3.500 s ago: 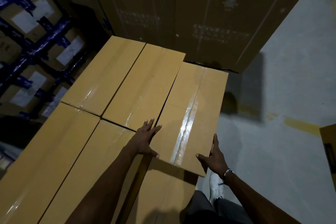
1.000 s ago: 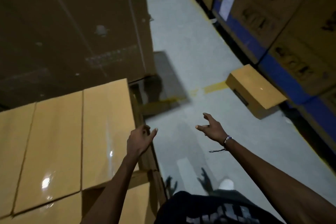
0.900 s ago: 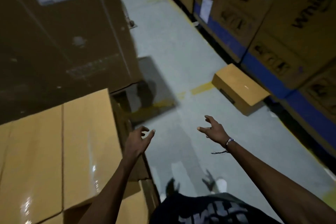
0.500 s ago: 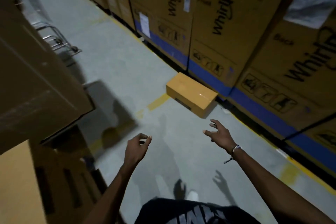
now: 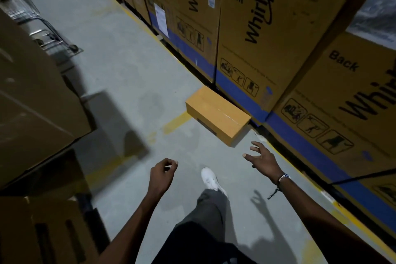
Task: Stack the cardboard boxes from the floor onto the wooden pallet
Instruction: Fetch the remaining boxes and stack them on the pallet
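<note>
**One Cardboard Box on the Aisle Floor, Both Hands Free**

The cardboard box lies flat on the grey concrete floor. Its far long side sits just beside the base of the large printed appliance cartons that line the right of the aisle. A strip of clear tape runs along its top face, and a dark label shows on its near side face. One corner lies close to a short yellow floor marking.

The right hand hovers near the box's near corner, apart from it, with fingers spread and straight; it holds nothing. A beaded band circles that wrist. The left hand hangs lower and further left over bare floor, its fingers loosely curled with thumb and forefinger nearly meeting; it grips nothing. A white shoe is planted on the floor between the two hands, short of the box.

No object lies on the floor between the person and the box.

On the left, a tall plain brown carton stands at the aisle edge and casts a dark shadow across the concrete. Below it, at the lower left, more brown cardboard sits in shade. A metal wire cart stands further back on the left. A yellow line runs along the foot of the right-hand cartons, which carry blue bands and handling pictograms. Lighting is dim.
</note>
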A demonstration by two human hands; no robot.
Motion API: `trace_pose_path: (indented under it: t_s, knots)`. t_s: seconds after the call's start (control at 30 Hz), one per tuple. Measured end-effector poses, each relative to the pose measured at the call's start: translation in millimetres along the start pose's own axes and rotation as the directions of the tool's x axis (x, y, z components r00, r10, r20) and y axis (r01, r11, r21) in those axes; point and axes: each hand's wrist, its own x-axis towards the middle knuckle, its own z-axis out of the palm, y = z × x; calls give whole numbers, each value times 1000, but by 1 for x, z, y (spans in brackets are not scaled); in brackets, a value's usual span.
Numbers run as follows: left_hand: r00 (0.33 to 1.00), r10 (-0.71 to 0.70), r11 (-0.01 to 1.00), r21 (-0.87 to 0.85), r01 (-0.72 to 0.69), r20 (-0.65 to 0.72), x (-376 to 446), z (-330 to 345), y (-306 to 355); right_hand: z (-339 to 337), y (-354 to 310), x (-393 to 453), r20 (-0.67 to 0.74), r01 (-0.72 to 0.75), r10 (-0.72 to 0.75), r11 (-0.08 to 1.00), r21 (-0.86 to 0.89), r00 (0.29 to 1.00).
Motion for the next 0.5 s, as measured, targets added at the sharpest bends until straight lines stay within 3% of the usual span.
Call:
trace_pose_path:
  t_s: [0.5]
  knots:
    - [974,-224,967,-120,226,33,248,115,79,-54,-74,301,177,38,10,963,-265,984]
